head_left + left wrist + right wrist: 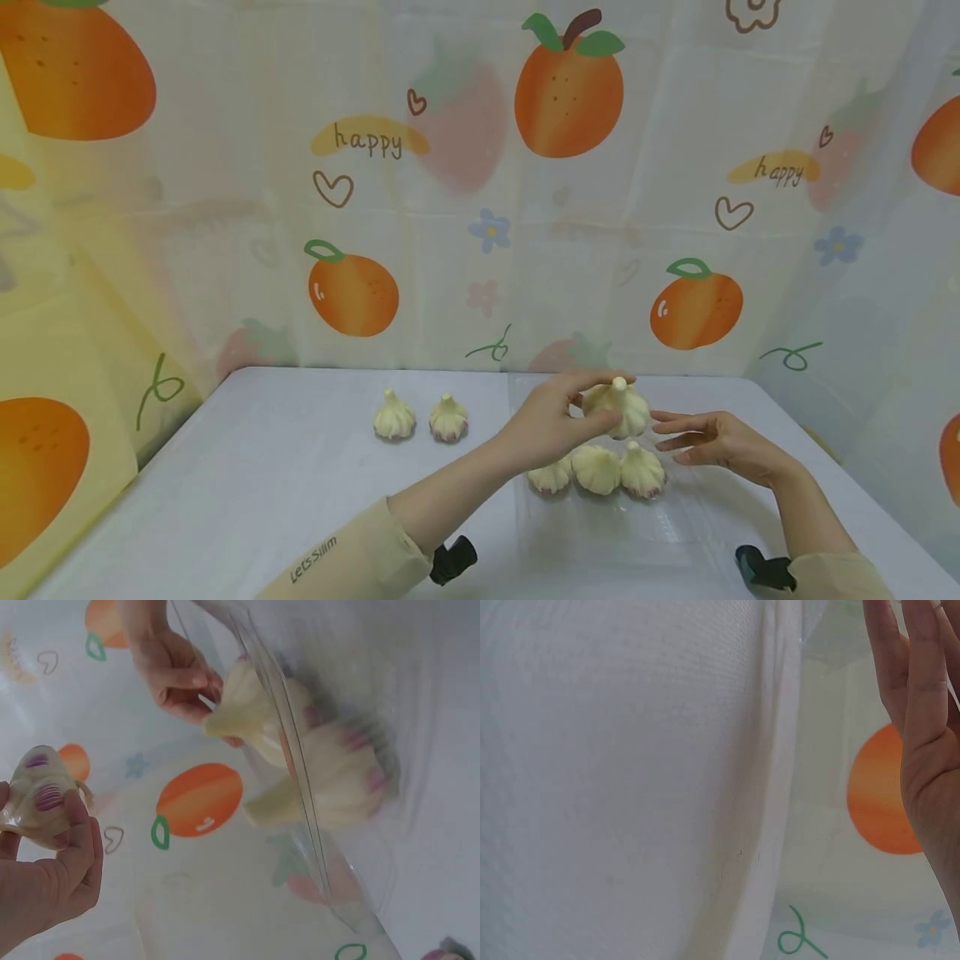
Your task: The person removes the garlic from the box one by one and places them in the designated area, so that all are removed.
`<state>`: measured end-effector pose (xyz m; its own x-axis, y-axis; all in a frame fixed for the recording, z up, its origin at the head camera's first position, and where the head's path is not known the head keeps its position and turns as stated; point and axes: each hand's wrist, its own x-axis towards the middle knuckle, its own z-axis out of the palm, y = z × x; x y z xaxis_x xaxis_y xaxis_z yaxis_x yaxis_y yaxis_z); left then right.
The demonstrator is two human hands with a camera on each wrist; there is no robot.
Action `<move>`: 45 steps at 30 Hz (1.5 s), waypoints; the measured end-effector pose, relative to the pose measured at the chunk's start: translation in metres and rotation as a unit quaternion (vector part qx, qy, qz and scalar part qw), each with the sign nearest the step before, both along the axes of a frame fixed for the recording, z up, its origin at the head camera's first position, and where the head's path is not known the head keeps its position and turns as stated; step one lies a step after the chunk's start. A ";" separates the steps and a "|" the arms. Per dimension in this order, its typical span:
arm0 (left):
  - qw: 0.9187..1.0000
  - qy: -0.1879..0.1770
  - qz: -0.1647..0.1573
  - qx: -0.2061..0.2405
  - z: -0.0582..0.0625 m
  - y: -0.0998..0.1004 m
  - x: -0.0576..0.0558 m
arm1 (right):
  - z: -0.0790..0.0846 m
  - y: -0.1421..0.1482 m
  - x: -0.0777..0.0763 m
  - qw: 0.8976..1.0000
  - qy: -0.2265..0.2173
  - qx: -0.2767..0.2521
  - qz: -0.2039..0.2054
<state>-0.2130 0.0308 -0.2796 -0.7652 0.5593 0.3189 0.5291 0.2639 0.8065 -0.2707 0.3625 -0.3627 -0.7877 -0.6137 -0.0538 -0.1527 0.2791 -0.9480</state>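
My left hand (536, 423) grips a whole garlic bulb (628, 406) between thumb and fingers, stem up, above a clear plastic container (600, 542). In the left wrist view purple streaks show on this held bulb (45, 796). Three more garlic bulbs (597, 470) sit side by side in the container, the leftmost partly behind my left wrist. My right hand (723, 446) hovers at the right, fingers loosely extended toward the held bulb with a small gap between. The right wrist view catches its fingers (928, 690) at the edge, with nothing held.
Two garlic bulbs, one pale (393, 417) and one purple-based (448, 419), stand on the white table (262, 483) left of the container. A fruit-printed curtain (450, 275) hangs behind the table and along both sides.
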 end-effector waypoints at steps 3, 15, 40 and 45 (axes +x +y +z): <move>1.000 -0.015 0.024 0.004 0.002 -0.013 -0.002 | 0.000 -0.001 -0.001 1.000 -0.001 0.000 0.003; 0.994 -0.012 0.103 0.039 0.006 -0.066 -0.015 | 0.000 0.001 -0.002 1.000 -0.004 0.017 -0.005; 0.959 -0.070 0.274 0.032 -0.036 -0.197 -0.054 | 0.000 0.000 -0.001 1.000 -0.004 0.001 0.002; 0.950 -0.078 0.300 0.027 -0.041 -0.213 -0.059 | 0.000 -0.001 -0.001 1.000 -0.003 -0.007 0.007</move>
<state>-0.2723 -0.1823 -0.3209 -0.9817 -0.0074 0.1903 0.1680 0.4367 0.8838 -0.2717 0.3618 -0.3630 -0.7788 -0.6252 -0.0500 -0.1505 0.2637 -0.9528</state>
